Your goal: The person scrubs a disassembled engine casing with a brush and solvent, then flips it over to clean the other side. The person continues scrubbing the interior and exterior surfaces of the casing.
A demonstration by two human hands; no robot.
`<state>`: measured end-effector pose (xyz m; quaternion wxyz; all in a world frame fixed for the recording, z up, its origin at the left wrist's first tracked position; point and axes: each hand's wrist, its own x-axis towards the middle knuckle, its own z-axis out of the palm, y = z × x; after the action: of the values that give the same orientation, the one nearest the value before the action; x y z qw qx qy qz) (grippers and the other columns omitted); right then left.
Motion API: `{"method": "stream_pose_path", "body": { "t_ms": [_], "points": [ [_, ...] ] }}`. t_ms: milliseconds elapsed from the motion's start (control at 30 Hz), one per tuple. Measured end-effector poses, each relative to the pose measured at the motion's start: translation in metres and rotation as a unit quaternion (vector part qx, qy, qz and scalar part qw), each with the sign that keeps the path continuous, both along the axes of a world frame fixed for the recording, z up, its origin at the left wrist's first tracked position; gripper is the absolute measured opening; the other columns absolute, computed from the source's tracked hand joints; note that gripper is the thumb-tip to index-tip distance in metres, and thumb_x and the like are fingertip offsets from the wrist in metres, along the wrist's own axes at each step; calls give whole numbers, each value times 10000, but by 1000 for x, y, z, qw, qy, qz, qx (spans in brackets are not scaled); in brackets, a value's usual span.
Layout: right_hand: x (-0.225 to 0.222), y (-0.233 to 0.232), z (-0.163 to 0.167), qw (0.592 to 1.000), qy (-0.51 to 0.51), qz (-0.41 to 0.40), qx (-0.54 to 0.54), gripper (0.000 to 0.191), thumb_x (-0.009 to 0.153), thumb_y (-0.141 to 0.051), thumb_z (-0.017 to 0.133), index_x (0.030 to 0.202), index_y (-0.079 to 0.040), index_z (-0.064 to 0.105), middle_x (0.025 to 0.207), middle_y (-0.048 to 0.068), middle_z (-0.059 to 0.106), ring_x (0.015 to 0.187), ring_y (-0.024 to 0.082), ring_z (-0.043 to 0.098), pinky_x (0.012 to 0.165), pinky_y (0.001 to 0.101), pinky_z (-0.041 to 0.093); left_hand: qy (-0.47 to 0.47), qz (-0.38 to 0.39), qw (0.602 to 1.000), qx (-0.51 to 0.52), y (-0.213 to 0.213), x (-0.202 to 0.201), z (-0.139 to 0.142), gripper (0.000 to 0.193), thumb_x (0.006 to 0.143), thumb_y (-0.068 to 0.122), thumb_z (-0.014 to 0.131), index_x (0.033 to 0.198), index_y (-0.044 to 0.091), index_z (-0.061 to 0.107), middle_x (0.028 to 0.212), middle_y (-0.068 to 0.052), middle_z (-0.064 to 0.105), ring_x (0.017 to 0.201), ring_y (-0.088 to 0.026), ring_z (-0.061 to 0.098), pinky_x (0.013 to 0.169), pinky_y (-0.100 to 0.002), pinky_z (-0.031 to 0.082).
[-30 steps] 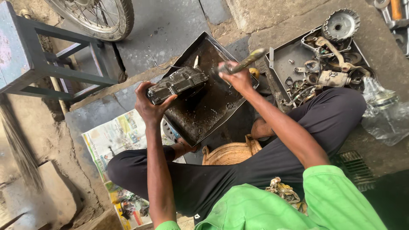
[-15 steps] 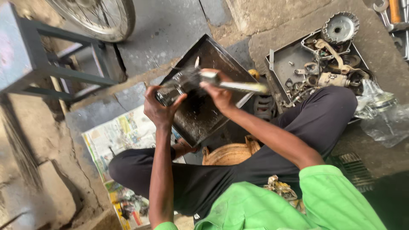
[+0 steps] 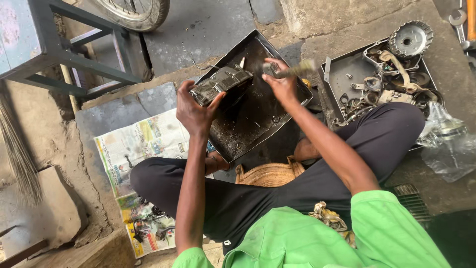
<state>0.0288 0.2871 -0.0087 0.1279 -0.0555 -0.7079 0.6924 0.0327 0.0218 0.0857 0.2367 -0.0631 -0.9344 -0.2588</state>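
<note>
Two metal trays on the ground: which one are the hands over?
The dark, oily tray in front of the person; the grey tray to its right holds loose engine parts.

1. Two bare hands: the left hand (image 3: 194, 110) and the right hand (image 3: 281, 85).
2. Two metal trays: one dark oily tray (image 3: 258, 124) at centre, one grey tray (image 3: 347, 74) of parts to the right.
3. One engine cover (image 3: 220, 84), held.
4. One brush (image 3: 292, 70), held.
5. One toothed sprocket (image 3: 410, 38), far right.
6. One wheel (image 3: 134, 12), far left.
7. One metal stool (image 3: 59, 49), far left.
8. One newspaper (image 3: 139, 149), near left.
</note>
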Motion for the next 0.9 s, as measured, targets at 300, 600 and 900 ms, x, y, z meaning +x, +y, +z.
{"method": "stream_pose_path", "body": {
  "t_ms": [300,600,900],
  "points": [
    [2,37,-24,999,-40,7,8,105,1020,-116,690,1040,-29,745,1036,79,752,926,136,664,842,293,556,20,-73,997,2,-9,3,8,803,736,591,905,1248,102,527,1090,-81,669,986,-244,673,831,-401,568],
    [-9,35,-13,998,-1,31,54,266,1031,-303,631,885,-86,681,885,21,780,801,71,698,769,266,591,-47,-137,989,14,-21,-8,0,862,598,538,923,1258,115,564,1128,-105,697,1031,-260,692,893,-409,572],
    [-11,55,7,952,-147,152,221,317,943,-276,634,1212,-109,655,1096,178,730,988,237,705,892,436,600,-14,-176,983,51,-21,-28,-2,828,602,474,971,1252,128,592,1102,-96,719,1003,-254,718,886,-397,590]
  ]
}}
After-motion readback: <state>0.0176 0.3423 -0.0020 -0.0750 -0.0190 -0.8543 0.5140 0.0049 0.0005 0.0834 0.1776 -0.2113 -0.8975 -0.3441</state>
